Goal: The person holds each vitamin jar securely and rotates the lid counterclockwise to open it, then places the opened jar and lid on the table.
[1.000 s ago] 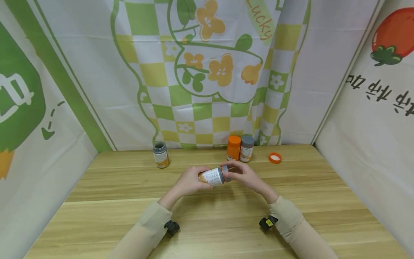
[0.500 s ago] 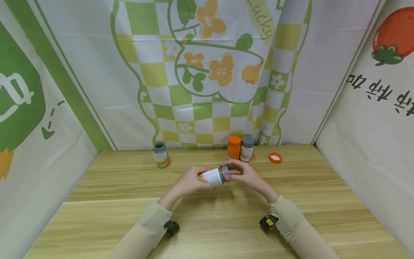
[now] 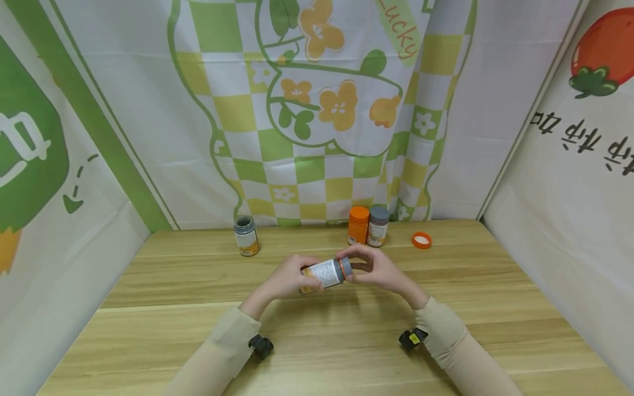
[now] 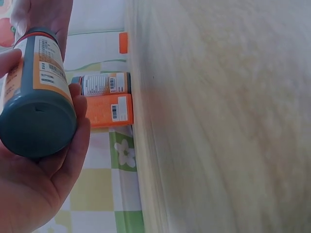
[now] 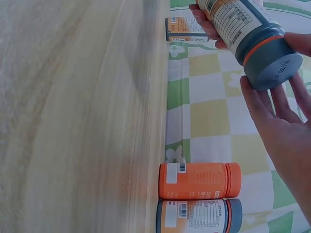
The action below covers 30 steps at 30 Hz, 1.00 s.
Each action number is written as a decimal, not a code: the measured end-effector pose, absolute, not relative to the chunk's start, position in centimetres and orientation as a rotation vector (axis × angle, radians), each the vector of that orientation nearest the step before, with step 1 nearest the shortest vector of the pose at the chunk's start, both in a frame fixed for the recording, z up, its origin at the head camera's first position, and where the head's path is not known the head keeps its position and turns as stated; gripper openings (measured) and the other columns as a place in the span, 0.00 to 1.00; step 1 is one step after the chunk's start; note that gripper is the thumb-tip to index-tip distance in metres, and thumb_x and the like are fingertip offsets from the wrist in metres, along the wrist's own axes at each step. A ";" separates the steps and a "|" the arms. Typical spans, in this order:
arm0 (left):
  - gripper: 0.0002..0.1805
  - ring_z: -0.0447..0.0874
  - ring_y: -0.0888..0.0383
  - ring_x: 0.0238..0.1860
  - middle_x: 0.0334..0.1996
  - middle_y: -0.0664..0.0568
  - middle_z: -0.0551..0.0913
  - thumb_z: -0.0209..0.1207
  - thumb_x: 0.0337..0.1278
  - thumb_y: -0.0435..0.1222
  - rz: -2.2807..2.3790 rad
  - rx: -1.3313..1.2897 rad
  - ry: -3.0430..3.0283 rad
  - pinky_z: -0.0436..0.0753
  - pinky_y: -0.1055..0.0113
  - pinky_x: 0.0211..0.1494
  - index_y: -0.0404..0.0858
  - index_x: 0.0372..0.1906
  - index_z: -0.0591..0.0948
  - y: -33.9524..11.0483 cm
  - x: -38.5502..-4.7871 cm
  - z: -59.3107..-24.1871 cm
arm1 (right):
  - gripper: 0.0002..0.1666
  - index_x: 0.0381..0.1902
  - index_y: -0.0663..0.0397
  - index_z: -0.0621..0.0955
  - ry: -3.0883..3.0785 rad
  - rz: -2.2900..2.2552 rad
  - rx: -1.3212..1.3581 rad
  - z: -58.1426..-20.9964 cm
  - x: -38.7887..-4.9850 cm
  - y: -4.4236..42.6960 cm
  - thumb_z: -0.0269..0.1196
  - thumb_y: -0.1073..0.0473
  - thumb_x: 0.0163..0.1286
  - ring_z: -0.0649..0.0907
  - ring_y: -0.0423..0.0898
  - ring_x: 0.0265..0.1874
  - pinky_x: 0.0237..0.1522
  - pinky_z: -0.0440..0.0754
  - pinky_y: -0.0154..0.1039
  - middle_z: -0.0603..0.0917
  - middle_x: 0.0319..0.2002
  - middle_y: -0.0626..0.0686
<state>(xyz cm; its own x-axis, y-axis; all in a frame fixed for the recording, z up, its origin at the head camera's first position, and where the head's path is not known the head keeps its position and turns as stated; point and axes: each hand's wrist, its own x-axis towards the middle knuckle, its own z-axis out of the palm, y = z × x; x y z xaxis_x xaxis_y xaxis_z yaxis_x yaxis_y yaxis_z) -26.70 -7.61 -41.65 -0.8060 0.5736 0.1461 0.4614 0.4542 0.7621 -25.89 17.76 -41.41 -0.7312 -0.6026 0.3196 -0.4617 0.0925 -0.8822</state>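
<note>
A grey bottle with a white and orange label (image 3: 326, 274) lies tilted between the two hands above the table. The left hand (image 3: 290, 278) grips its body; in the left wrist view the left hand (image 4: 46, 179) curls round it, with the grey base (image 4: 38, 127) facing the camera. The right hand (image 3: 375, 269) pinches the grey cap (image 3: 345, 267) at the other end. In the right wrist view, thumb and fingers of the right hand (image 5: 286, 114) hold the cap (image 5: 273, 64), and an orange ring shows at the cap's edge.
An uncapped grey bottle (image 3: 246, 236) stands at the back left of the wooden table (image 3: 317, 341). An orange bottle (image 3: 358, 226) and a capped grey bottle (image 3: 378, 226) stand side by side at the back. Right of them lies an orange lid (image 3: 421, 240). A patterned curtain (image 3: 317, 181) hangs behind.
The held bottle has shifted very slightly left with the left hand. Fingers of the right hand have shifted round the cap, its thumb now at the cap's lower edge.
</note>
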 end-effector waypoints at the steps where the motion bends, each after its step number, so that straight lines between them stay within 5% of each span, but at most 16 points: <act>1: 0.19 0.76 0.61 0.27 0.27 0.56 0.82 0.67 0.32 0.42 1.285 0.922 2.553 0.77 0.67 0.30 0.45 0.39 0.84 -7.7 -26.7 -41.6 | 0.24 0.54 0.61 0.75 2.228 -1.712 -1.107 -41.4 -25.9 17.8 0.66 0.69 0.59 0.74 0.53 0.59 0.59 0.73 0.47 0.75 0.58 0.61; 10: 0.21 0.77 0.61 0.30 0.31 0.53 0.83 0.64 0.35 0.42 1.373 0.901 2.368 0.78 0.67 0.34 0.41 0.42 0.84 -8.0 -27.0 -41.8 | 0.24 0.53 0.61 0.76 2.232 -1.681 -1.222 -41.1 -25.6 17.8 0.66 0.71 0.58 0.75 0.43 0.58 0.61 0.71 0.53 0.75 0.56 0.61; 30: 0.16 0.77 0.61 0.30 0.30 0.53 0.82 0.60 0.42 0.35 1.399 0.865 2.255 0.77 0.67 0.36 0.34 0.41 0.83 -8.1 -26.0 -40.5 | 0.21 0.50 0.60 0.76 2.215 -1.670 -1.260 -41.2 -25.6 17.7 0.66 0.70 0.58 0.72 0.46 0.62 0.62 0.70 0.51 0.74 0.58 0.63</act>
